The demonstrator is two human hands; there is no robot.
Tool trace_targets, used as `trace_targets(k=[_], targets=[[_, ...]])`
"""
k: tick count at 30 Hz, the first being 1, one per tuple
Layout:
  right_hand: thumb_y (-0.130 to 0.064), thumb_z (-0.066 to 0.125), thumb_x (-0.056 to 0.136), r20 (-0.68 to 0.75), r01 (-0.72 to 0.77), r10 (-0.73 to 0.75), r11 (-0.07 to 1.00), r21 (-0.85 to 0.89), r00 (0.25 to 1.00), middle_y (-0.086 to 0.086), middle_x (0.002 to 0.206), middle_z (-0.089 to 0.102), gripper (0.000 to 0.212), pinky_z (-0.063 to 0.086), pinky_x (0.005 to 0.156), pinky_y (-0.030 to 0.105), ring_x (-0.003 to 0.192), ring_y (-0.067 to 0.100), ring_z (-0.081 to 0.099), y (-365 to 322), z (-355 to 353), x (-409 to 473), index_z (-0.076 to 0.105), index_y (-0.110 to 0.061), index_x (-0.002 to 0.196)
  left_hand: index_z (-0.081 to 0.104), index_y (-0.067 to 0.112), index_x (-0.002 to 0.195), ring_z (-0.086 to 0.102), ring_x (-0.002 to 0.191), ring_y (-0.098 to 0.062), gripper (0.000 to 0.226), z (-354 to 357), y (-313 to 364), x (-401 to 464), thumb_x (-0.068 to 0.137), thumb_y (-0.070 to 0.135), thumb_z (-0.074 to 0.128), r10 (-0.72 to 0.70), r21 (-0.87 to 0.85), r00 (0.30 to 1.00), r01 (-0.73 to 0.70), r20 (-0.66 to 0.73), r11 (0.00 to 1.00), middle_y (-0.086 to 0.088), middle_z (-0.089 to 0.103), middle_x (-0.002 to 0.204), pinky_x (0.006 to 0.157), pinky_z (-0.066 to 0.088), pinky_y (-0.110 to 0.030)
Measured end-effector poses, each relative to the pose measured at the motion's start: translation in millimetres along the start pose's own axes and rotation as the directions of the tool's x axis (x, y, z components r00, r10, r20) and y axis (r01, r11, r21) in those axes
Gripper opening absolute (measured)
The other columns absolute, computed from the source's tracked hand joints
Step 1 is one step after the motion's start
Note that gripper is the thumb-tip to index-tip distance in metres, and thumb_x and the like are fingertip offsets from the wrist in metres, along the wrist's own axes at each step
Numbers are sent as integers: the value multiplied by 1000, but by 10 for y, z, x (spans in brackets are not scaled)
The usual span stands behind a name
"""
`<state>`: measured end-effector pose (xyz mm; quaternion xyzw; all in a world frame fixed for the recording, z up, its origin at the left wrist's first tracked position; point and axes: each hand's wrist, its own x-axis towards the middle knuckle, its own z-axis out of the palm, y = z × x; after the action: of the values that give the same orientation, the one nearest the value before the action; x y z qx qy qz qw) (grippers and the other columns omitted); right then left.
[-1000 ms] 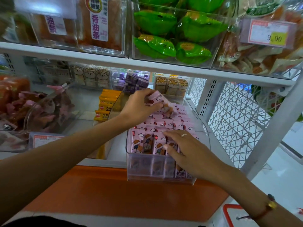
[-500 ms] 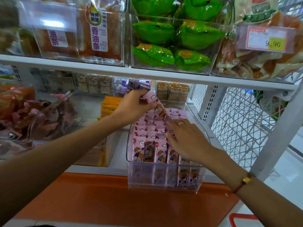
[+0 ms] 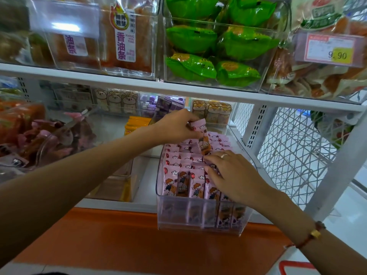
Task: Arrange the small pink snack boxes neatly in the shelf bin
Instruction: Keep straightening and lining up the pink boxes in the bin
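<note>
Left hand (image 3: pixel 174 126) pinches one pink snack box (image 3: pixel 201 135) by its upper end, fingers curled round it; the box hangs tilted, its lower end just above the middle rows in the bin. Right hand (image 3: pixel 236 177) lies flat, fingers nearly straight, pressing on the tops of the boxes on the right side of the bin; it grips nothing. A ring shows on one finger, a bracelet (image 3: pixel 314 233) at the wrist.

Progress, judged: well advanced. Clear shelf bin (image 3: pixel 198 217) stands at the front edge of the lower shelf, overhanging the orange ledge (image 3: pixel 119 241). Packed pink snack boxes (image 3: pixel 182 181) fill it front to back, upright, faces forward, in fairly even rows. Left: seat the held box in a gap near the middle, then square the right-hand columns under the flat hand. Whether a gap is open there I cannot tell; the hand covers it.

Other containers:
- Upper shelf, clear bin with green packets (image 3: pixel 214 54), loosely heaped.
- Upper shelf, left bin with orange-brown packs (image 3: pixel 123 40) bearing white labels.
- Upper right, loose bags behind a price tag (image 3: pixel 329 49) reading 9.90.
- Lower shelf, left: round clear tub of pink-wrapped items (image 3: pixel 53 135).
- Beside the task bin: yellow-orange packets (image 3: pixel 137 124) stacked in a clear bin.
- Back row: bear-print packs (image 3: pixel 116 100), purple boxes (image 3: pixel 166 104), fox-print packs (image 3: pixel 212 111).
</note>
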<state>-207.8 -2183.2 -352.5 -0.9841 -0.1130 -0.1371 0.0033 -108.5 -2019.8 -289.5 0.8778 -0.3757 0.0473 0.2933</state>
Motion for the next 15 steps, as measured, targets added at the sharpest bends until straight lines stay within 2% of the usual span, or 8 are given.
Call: trace_targets(k=[2,3,5,7,9,12,14,15], targets=[[-39,34,100,-15,-4,4,1000,4,1000,-4,136,52,42,33,103,32,125,14,43,-12,-1,-4,44,-24,138,66,9,79,49,56,-14,18,18,31,98,86,25,70,-16,48,996,12,89,999,-4,57,66,57,38,-28],[-39,34,100,-25,-5,5,1000,7,1000,-4,137,52,43,33,103,31,125,13,44,-20,-2,-8,44,-24,139,68,4,91,55,64,-18,21,57,55,136,86,24,70,-14,81,992,4,127,997,-8,63,77,63,44,-31],[-39,34,100,-39,-3,3,1000,16,999,-5,140,50,43,33,104,30,126,13,43,-27,-19,-29,43,-26,139,59,7,117,61,95,-22,42,175,75,200,83,26,73,-21,155,991,0,135,988,-9,63,114,82,47,-31],[-39,34,100,-44,6,-5,1000,29,999,-4,141,49,43,33,103,27,127,12,43,-19,-47,-82,43,-27,140,52,12,124,57,104,-19,52,330,43,240,81,29,74,-26,186,996,10,83,983,-6,57,126,84,43,-28],[-37,38,99,-66,11,-7,998,54,998,-4,138,51,41,35,98,25,123,11,44,7,-73,-175,46,-27,138,56,12,121,58,100,-16,45,451,-4,251,83,30,72,-35,219,996,16,85,976,-5,59,122,82,44,-26],[-37,42,98,-74,10,-1,992,123,997,-8,137,50,40,32,93,20,123,8,43,23,-84,-352,46,-29,136,67,10,109,58,90,-14,22,531,-89,264,95,25,57,-46,237,969,-13,244,971,-4,67,108,82,43,-28],[-41,38,98,-40,20,-15,992,124,999,-9,142,45,43,25,95,19,127,8,39,24,-64,-436,39,-32,141,63,12,84,52,74,-14,29,543,-107,249,101,24,43,-64,238,938,-20,341,971,-5,61,84,78,36,-29],[-43,36,99,-19,26,-24,994,106,1000,-9,146,40,46,22,99,19,131,8,36,24,-54,-457,35,-33,144,59,13,81,49,72,-16,32,548,-109,238,102,25,39,-75,252,931,-19,358,968,-5,57,81,76,32,-27]])
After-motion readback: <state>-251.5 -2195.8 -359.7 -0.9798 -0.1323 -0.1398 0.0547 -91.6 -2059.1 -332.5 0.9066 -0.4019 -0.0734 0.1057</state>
